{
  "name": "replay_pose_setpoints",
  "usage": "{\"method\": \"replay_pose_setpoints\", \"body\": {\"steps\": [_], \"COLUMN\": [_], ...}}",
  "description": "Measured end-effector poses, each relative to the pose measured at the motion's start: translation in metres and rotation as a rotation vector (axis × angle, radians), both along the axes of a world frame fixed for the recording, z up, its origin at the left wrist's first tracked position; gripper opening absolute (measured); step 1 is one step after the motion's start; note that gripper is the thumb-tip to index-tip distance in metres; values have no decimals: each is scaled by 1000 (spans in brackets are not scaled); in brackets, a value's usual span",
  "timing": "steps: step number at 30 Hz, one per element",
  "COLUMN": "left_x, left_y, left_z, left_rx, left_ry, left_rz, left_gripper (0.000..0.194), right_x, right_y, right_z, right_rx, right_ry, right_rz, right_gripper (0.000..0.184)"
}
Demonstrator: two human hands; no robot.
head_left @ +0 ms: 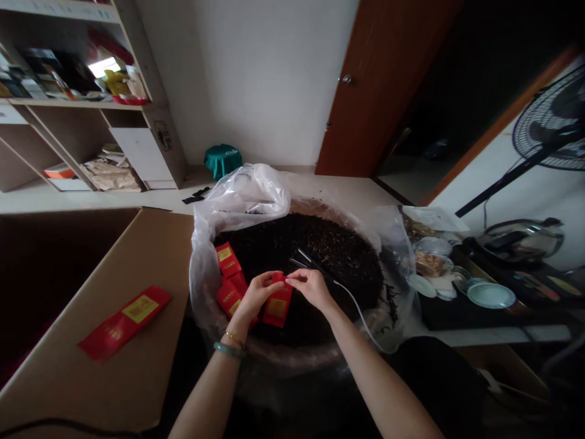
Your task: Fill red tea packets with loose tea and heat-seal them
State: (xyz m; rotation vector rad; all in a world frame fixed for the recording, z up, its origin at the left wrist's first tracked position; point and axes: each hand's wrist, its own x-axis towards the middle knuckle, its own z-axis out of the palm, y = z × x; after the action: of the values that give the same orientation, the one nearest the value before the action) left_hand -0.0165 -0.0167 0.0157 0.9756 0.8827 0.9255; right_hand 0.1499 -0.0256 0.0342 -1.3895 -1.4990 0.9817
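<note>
Both my hands pinch the top edge of a red packet [276,306] with a yellow label, which hangs upright. My left hand [258,297] is closed on its left top corner, and my right hand [311,288] is closed on the right one. Behind them, dark dried leaves that look like tea [329,244] fill a round container lined with clear plastic [203,244]. Several more red packets [228,261] lie on the leaves beside my left hand. Just beyond my right hand rests a black two-armed clamp tool [308,259] with a white cord [361,311].
At the left stands an open cardboard box [137,256], with another red packet [128,317] on its flap. To the right, a low table [493,334] holds a glass kettle [525,238], dishes [491,294] and a tub [432,259]. A fan [553,122] stands behind it.
</note>
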Motion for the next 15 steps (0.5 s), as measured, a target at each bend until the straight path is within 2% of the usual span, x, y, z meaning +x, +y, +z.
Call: {"method": "replay_pose_setpoints", "body": {"steps": [3,6,8,10,12,15], "left_x": [2,2,2,2,2,2], "left_y": [-5,-5,-4,-3,-3,-3], "left_z": [4,3,2,2,3,6], "left_rx": [-89,-128,-145,-154,-147,-139], "left_ry": [25,14,-9,-27,-34,-34], "left_rz": [-130,-72,-30,-20,-26,-23], "left_gripper": [48,49,50,50,50,51], "right_x": [2,12,22,31,37,39], "right_y": [4,11,18,24,29,35], "right_z": [-3,-9,-15,-22,-29,-36], "right_rx": [18,81,143,111,6,-71], "right_ry": [-19,-108,-324,-656,-955,-1163], "right_rz": [25,-6,-110,-206,-227,-198], "right_gripper": [18,23,27,39,54,61]}}
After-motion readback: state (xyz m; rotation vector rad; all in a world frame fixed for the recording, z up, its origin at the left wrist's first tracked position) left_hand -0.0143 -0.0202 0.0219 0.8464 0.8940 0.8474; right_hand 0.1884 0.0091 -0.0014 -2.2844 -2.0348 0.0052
